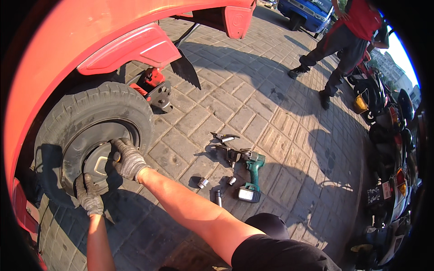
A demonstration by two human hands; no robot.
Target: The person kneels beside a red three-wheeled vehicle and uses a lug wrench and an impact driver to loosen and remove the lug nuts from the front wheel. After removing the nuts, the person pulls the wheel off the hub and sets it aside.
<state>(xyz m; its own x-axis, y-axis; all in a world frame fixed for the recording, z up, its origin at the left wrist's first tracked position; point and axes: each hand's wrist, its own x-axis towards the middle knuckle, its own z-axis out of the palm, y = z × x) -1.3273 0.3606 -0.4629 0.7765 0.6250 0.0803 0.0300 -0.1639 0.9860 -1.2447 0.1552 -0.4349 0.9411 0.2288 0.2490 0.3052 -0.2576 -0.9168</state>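
A wheel with a black tyre (112, 95) stands under the red fender (67, 30) of a vehicle. Its round hub cover (99, 165), with a pale emblem, sits at the centre of the rim. My right hand (128, 159), in a grey knitted glove, grips the upper right edge of this cover. My left hand (89, 194), gloved alike, holds its lower left edge, fingers spread over the rim. A green cordless impact wrench (253, 172) lies on the paving to the right. Metal sockets (203, 183) and pliers (226, 137) lie near it.
A red jack (152, 81) with a metal bracket stands just beyond the tyre. A black mud flap (185, 68) hangs from the fender. A person (349, 44) stands at the upper right, before a blue truck (308, 13). Parked motorcycles (390, 189) line the right edge.
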